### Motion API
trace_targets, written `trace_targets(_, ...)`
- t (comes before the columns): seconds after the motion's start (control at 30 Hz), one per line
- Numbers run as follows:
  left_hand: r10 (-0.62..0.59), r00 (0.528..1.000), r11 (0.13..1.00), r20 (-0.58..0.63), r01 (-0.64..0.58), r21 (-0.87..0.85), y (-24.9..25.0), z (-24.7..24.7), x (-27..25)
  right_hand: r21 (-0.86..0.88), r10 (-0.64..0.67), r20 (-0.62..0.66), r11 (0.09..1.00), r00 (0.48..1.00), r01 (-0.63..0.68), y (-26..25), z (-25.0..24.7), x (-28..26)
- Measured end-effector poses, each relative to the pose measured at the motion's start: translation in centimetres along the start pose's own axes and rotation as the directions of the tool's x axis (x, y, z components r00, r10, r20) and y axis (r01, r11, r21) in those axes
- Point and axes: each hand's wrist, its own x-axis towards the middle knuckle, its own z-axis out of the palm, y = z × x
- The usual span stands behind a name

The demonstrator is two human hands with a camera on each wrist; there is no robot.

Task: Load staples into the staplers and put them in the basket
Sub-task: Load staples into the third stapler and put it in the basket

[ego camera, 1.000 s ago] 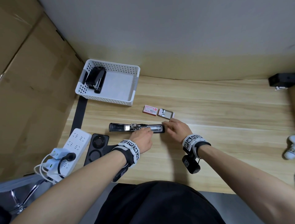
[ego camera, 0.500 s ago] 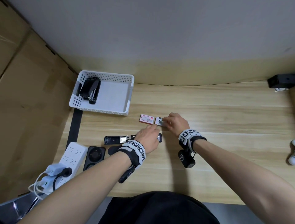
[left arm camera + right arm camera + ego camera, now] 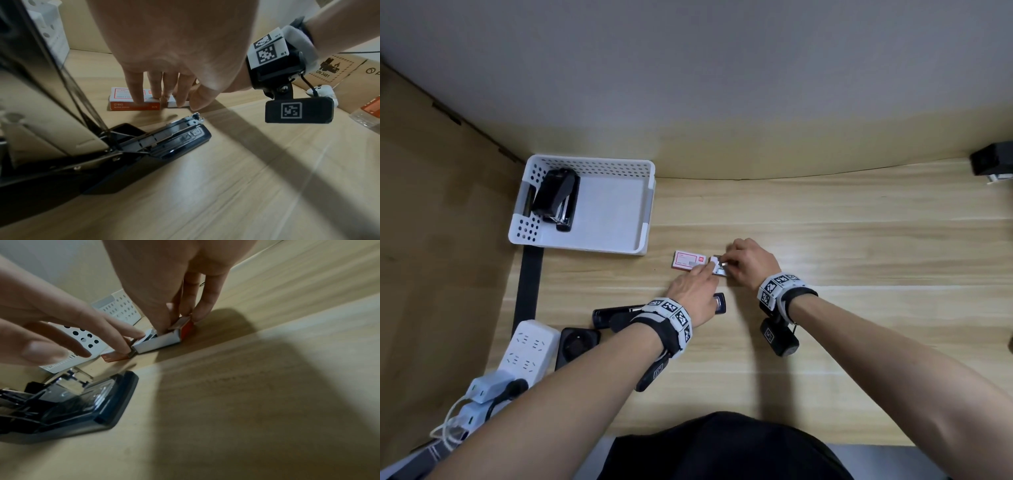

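Fingers of the right hand pinched the small open white cardboard staple box; left-hand fingers lay straight at its 9 o'clock end. Steadying there would ease a strip out for the opened black stapler on the wooden desk.

Wall: plain grey wall at my desk's far edge.
Desk: my light wooden desk.
Left: brown cardboard.

Your wooden table carries a basket at its back-left corner — staple boxes, an opened stapler, and a power strip near the left edge.
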Motion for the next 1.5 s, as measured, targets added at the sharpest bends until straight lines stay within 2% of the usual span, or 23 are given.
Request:
trace_targets(0.27, 0.003, 1.0, 1.0, 0.003, -0.003, -0.016, 0.0, 0.0, -0.6, 0.082, 0.049, -0.094, 0.996, 0.994, -0.041, 0.0, -0.9, -1.5)
trace_targets(0.43, 0.024, 0.999, 0.999, -0.036, -0.025, -0.033, 0.4, 0.0, -2.0, 0.184, 0.155, -0.143, 0.975, 0.978, -0.127, 0.0, -1.9, -3.8)
trace_targets(0.5, 0.046, 0.995, 0.998, -0.088, -0.05, -0.047, 0.6, 0.4, -2.7, 0.2, 0.184, -0.162, 0.968, 0.969, -0.151, 0.0, -2.0, -4.8)
trace_targets(0.63, 0.083, 0.979, 0.994, -0.185, -0.095, -0.059, 0.5, 1.5, -4.4, 0.202, 0.214, -0.143, 0.962, 0.966, -0.183, -0.4, -1.5, -6.4)
trace_targets(0.93, 0.04, 0.971, 0.993, -0.235, -0.065, -0.096, -0.5, 3.9, -8.3, 0.208, 0.214, -0.091, 0.959, 0.972, -0.192, -2.6, 0.5, -7.7)
trace_targets(1.03, 0.008, 0.978, 0.995, -0.207, -0.028, -0.097, -0.4, 4.7, -9.2, 0.215, 0.195, -0.059, 0.96, 0.979, -0.178, -3.4, 1.0, -7.7)
trace_targets(1.23, -0.039, 0.999, 0.995, -0.034, 0.036, -0.094, -0.4, 5.8, -9.8, 0.235, 0.204, -0.047, 0.954, 0.978, -0.188, -3.1, 1.9, -8.4)
trace_targets(1.5, -0.078, 0.996, 0.99, -0.049, 0.072, -0.118, 0.4, 5.1, -8.6, 0.249, 0.265, -0.064, 0.938, 0.962, -0.241, -1.4, 3.0, -9.5)
